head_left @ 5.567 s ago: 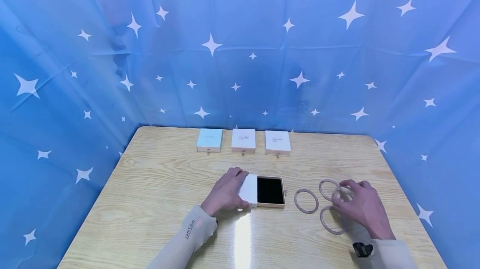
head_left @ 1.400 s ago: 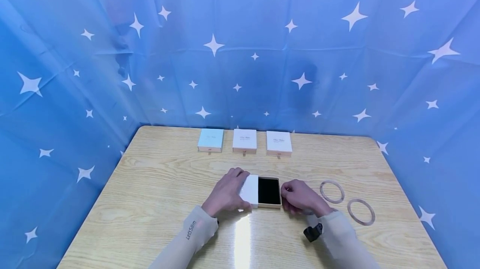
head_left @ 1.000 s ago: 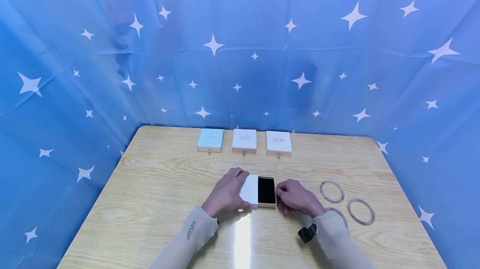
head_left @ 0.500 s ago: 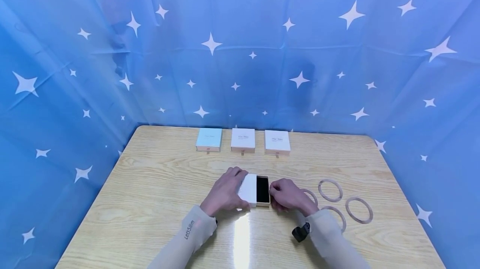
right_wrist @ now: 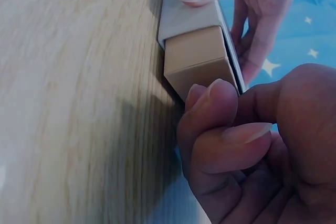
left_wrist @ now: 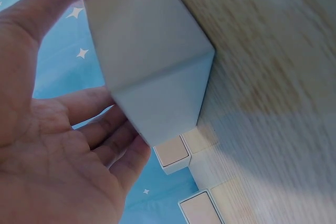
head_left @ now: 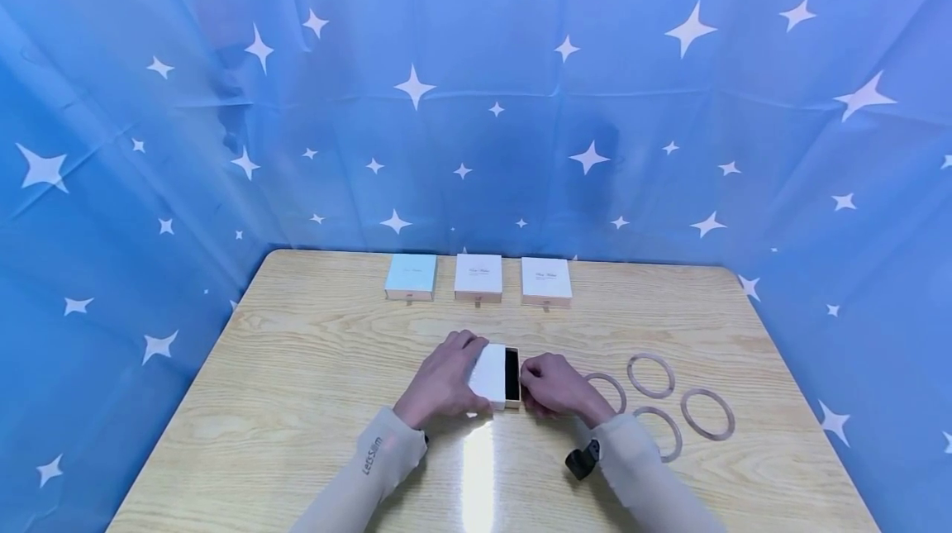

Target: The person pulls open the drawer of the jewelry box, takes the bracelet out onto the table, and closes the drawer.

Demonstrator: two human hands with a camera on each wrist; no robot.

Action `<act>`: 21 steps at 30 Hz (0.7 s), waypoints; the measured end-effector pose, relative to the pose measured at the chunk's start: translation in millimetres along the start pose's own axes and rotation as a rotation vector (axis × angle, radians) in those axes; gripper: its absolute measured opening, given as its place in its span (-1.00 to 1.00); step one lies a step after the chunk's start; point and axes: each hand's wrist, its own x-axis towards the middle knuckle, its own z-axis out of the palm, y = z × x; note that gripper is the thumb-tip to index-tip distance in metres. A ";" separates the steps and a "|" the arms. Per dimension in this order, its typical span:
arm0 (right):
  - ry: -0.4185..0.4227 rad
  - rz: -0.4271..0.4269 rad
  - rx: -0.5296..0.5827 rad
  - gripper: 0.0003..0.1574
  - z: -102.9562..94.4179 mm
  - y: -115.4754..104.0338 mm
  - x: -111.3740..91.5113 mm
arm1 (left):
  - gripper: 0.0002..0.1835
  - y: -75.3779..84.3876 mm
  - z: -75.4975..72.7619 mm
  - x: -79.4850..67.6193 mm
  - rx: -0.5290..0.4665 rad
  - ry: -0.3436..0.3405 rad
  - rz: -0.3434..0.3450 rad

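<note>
A small white slide-out box (head_left: 488, 376) sits on the table in the head view. Its sleeve is gripped by my left hand (head_left: 445, 380), thumb on the near side and fingers at the far side. In the left wrist view the sleeve (left_wrist: 152, 35) rests between thumb and fingers. A tan drawer (right_wrist: 197, 56) with black lining pokes out of the sleeve's right end by a narrow strip. Against the drawer's end press the curled fingers of my right hand (head_left: 554, 384); its pull tab is hidden. Several pale pinkish bangles (head_left: 672, 381) lie right of that hand, one partly behind it.
Along the table's back edge stand a light blue box (head_left: 411, 273) and two white boxes (head_left: 478, 273), in a row. Behind them hangs a blue curtain (head_left: 513, 145) with white stars. The wooden table (head_left: 297, 368) extends left and right of the hands.
Earlier my right hand was among the bangles; it has since gone to the drawer and moved left with it, and the drawer has slid most of the way into the sleeve. My left hand stays put.
</note>
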 end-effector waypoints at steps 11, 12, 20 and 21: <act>-0.025 -0.005 0.018 -0.56 8.8 -4.8 6.6 | 0.12 -2.2 -2.9 -3.1 -0.015 0.005 0.009; -0.027 -0.011 0.016 -0.56 9.6 -5.2 7.5 | 0.12 -2.2 -2.9 -3.3 -0.013 0.006 0.010; -0.050 -0.051 0.032 -0.56 12.5 -7.8 10.3 | 0.11 -0.2 -2.8 -2.6 -0.016 0.008 0.007; -0.049 -0.050 0.029 -0.56 12.6 -7.4 10.2 | 0.11 0.1 -2.6 -2.4 -0.016 0.006 0.007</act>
